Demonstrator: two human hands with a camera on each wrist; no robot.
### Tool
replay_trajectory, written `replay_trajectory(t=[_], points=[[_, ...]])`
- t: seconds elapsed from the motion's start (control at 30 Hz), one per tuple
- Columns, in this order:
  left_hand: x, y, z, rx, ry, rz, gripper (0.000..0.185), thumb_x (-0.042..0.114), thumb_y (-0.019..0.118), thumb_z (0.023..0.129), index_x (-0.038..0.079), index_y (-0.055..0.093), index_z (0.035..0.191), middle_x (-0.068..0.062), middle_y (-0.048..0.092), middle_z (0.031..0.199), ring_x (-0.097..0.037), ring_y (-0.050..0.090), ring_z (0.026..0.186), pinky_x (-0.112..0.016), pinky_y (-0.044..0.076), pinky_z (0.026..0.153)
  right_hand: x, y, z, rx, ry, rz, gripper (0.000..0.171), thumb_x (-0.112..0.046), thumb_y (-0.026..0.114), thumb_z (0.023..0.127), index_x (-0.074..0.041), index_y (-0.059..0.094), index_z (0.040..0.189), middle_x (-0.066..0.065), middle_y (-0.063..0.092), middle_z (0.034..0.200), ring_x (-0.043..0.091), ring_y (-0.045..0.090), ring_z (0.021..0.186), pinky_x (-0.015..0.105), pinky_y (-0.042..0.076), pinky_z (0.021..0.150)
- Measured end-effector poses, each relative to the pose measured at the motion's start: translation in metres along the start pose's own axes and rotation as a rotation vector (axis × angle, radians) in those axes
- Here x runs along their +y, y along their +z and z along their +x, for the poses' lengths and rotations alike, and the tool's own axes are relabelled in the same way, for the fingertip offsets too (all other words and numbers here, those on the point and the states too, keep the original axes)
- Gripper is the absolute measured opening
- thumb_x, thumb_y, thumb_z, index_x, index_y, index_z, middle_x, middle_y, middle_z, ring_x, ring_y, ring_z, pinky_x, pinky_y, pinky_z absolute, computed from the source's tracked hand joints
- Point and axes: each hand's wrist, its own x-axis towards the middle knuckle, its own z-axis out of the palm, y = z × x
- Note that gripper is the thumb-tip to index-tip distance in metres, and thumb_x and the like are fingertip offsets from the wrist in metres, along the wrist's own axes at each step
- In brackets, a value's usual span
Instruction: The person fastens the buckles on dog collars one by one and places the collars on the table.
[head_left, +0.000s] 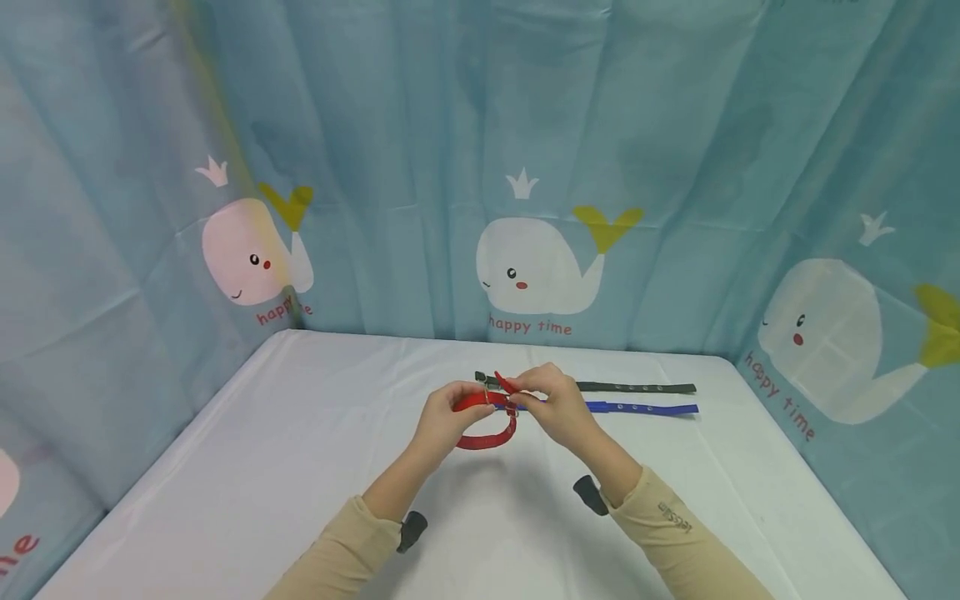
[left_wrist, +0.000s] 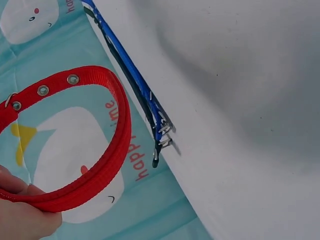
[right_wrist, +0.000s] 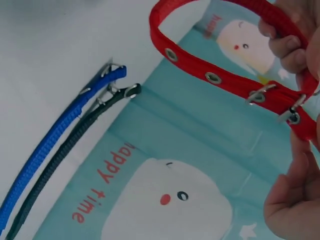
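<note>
A red collar (head_left: 487,425) with metal eyelets is looped into a ring and held above the white table (head_left: 300,467). My left hand (head_left: 442,421) grips the loop's left side, its fingers (left_wrist: 22,217) curled on the red collar (left_wrist: 107,155). My right hand (head_left: 555,400) pinches the strap end at the buckle (right_wrist: 292,112), thumb and fingers (right_wrist: 290,200) on the red collar (right_wrist: 225,80). Behind the hands lie a blue collar (head_left: 645,407) and a dark collar (head_left: 637,387), both flat and straight.
The blue collar (left_wrist: 130,70) and dark collar (right_wrist: 65,150) lie side by side, buckles together, near the table's far edge. A teal whale-print curtain (head_left: 525,167) encloses the table on three sides.
</note>
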Motion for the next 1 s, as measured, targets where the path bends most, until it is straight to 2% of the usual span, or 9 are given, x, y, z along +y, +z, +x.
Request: replay_trajectory(t=[0.1, 0.23, 0.33, 0.47, 0.6, 0.73, 0.83, 1.0], points=[[0.0017, -0.0004, -0.0011, -0.001, 0.001, -0.013, 0.034, 0.014, 0.073, 0.087, -0.001, 0.064, 0.116, -0.008, 0.068, 0.103, -0.022, 0.063, 0.096, -0.039, 0.052, 0.087, -0.0035, -0.0031, 0.0004, -0.041, -0.028, -0.082, 0.021, 0.004, 0.075, 0.079, 0.002, 0.075, 0.1, 0.01, 0.071, 0.092, 0.025, 0.059, 0.09, 0.034, 0.054, 0.072], [0.0033, -0.0017, -0.0019, 0.004, 0.01, -0.007, 0.032, 0.014, 0.073, 0.087, -0.001, 0.066, 0.114, -0.007, 0.068, 0.101, -0.021, 0.062, 0.094, -0.038, 0.053, 0.085, -0.0059, -0.0046, 0.0013, -0.096, -0.033, -0.121, 0.022, 0.003, 0.075, 0.079, 0.002, 0.075, 0.101, 0.009, 0.071, 0.092, 0.024, 0.058, 0.088, 0.033, 0.054, 0.071], [0.0033, -0.0029, -0.0012, 0.011, 0.012, -0.005, 0.031, 0.014, 0.073, 0.088, 0.0, 0.066, 0.114, -0.007, 0.068, 0.101, -0.021, 0.062, 0.094, -0.037, 0.053, 0.085, -0.0063, -0.0036, 0.0019, -0.094, -0.023, -0.081, 0.024, 0.004, 0.074, 0.08, 0.002, 0.073, 0.105, 0.009, 0.071, 0.095, 0.023, 0.059, 0.089, 0.032, 0.055, 0.073], [0.0031, -0.0043, -0.0005, 0.001, 0.009, -0.009, 0.034, 0.013, 0.071, 0.089, -0.001, 0.065, 0.119, -0.009, 0.068, 0.105, -0.022, 0.062, 0.096, -0.038, 0.053, 0.087, -0.0041, -0.0009, 0.0005, -0.034, -0.005, 0.003, 0.028, 0.006, 0.073, 0.081, 0.002, 0.072, 0.109, 0.009, 0.071, 0.097, 0.022, 0.061, 0.088, 0.03, 0.055, 0.075], [0.0042, -0.0054, -0.0009, -0.014, 0.001, -0.017, 0.035, 0.013, 0.07, 0.09, 0.0, 0.065, 0.121, -0.01, 0.067, 0.108, -0.023, 0.061, 0.098, -0.043, 0.051, 0.089, -0.0026, 0.0017, -0.0018, 0.013, 0.008, 0.088, 0.027, 0.007, 0.072, 0.081, 0.003, 0.072, 0.108, 0.009, 0.07, 0.093, 0.022, 0.059, 0.081, 0.027, 0.053, 0.07], [0.005, -0.0064, -0.0011, 0.002, 0.001, -0.023, 0.033, 0.014, 0.07, 0.09, 0.0, 0.066, 0.119, -0.009, 0.067, 0.107, -0.022, 0.06, 0.096, -0.04, 0.052, 0.087, -0.0034, 0.0032, -0.0017, 0.022, 0.026, 0.14, 0.023, 0.009, 0.071, 0.081, 0.005, 0.073, 0.104, 0.01, 0.068, 0.089, 0.021, 0.056, 0.075, 0.024, 0.051, 0.064], [0.0049, -0.0073, -0.0016, 0.007, 0.014, -0.019, 0.031, 0.012, 0.07, 0.089, 0.0, 0.066, 0.117, -0.009, 0.067, 0.106, -0.022, 0.059, 0.095, -0.037, 0.052, 0.084, -0.0049, 0.0036, -0.0011, -0.008, -0.003, 0.057, 0.023, 0.011, 0.071, 0.08, 0.005, 0.074, 0.102, 0.008, 0.067, 0.088, 0.02, 0.057, 0.075, 0.023, 0.053, 0.066], [0.004, -0.0076, -0.0018, 0.001, 0.05, 0.018, 0.029, 0.009, 0.069, 0.089, -0.001, 0.066, 0.116, -0.01, 0.066, 0.108, -0.024, 0.059, 0.097, -0.038, 0.053, 0.084, -0.0105, 0.0042, -0.0003, -0.075, -0.12, -0.188, 0.023, 0.013, 0.071, 0.079, 0.004, 0.074, 0.1, 0.008, 0.065, 0.087, 0.02, 0.06, 0.079, 0.025, 0.055, 0.071]])
